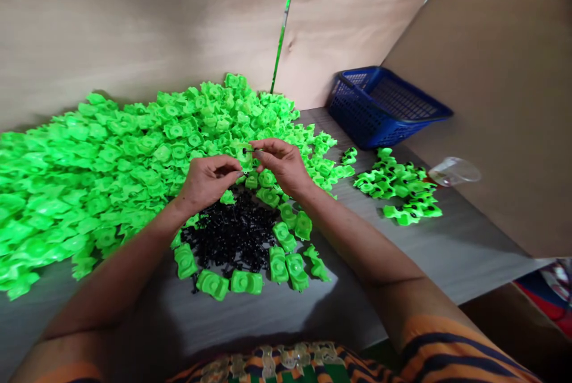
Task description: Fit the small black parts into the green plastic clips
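Over the pile's front edge, my left hand [208,180] pinches a bright green moulded plastic piece [245,160] by its lower edge. Close beside it, my right hand [286,165] grips a small black pin [250,150] between thumb and fingers. The pin's dark end lies against the green piece; whether it sits in a hole I cannot tell. Below both hands is a heap of black pins [236,231], with several loose green pieces [247,282] around its near and right sides. A large mound of green pieces [134,162] spreads to the left and behind.
A blue plastic basket [388,112] stands at the back right. In front of it lie green pieces with black parts in them [397,183], beside a clear plastic cup [456,170]. A thin green-smeared stick [282,37] leans on the wooden back wall [179,19].
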Available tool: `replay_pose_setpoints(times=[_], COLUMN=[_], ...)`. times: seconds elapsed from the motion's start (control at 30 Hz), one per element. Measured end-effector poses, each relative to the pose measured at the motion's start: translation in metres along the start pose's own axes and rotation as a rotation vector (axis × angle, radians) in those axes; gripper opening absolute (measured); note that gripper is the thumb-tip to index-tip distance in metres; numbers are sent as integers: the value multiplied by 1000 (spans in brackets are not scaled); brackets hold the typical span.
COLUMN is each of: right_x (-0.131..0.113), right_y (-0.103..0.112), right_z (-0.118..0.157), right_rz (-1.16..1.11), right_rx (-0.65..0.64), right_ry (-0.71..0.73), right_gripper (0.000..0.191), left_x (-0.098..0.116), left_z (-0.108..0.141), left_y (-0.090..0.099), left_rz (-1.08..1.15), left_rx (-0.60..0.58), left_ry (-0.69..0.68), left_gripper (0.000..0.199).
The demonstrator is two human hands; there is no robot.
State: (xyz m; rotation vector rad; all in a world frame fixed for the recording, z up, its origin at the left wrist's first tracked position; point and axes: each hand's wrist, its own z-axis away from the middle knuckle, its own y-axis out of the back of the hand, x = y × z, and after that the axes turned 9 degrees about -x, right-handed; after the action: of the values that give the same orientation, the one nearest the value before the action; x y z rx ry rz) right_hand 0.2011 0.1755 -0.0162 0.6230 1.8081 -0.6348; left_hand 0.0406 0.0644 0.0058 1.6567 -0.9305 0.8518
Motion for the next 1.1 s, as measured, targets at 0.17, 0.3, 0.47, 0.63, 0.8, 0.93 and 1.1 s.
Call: replay_pose_setpoints(times=[0.17, 0.3, 0.47, 0.63, 0.8, 0.93, 1.1], right_x=[3, 9, 8, 1, -1, 4, 9], right_y=[0, 3, 9, 6, -7, -10, -10], right_z=[0, -2, -6, 0, 8, 10, 11], right_rz=[35, 80, 129, 209, 173, 179, 265], right_rx=[-52, 27, 104, 97, 6, -19, -5], right_ry=[-26, 22, 86, 154, 207, 222, 254], right_gripper=[29, 29, 30, 27, 33, 33, 32], left_x=[-3, -3, 1, -1, 3, 7, 4], left_z=[2, 3, -2, -12, -12, -7, -1], left_y=[-4, -3, 8, 19, 6, -10, -15], left_rz=[-46, 19, 332, 723, 945, 968, 850], left_rx=[-65, -111, -78, 32, -40, -84, -88], left_ry=[-39, -23, 119, 331, 461, 501, 422], left_gripper=[21, 25, 47, 22, 10, 16, 41])
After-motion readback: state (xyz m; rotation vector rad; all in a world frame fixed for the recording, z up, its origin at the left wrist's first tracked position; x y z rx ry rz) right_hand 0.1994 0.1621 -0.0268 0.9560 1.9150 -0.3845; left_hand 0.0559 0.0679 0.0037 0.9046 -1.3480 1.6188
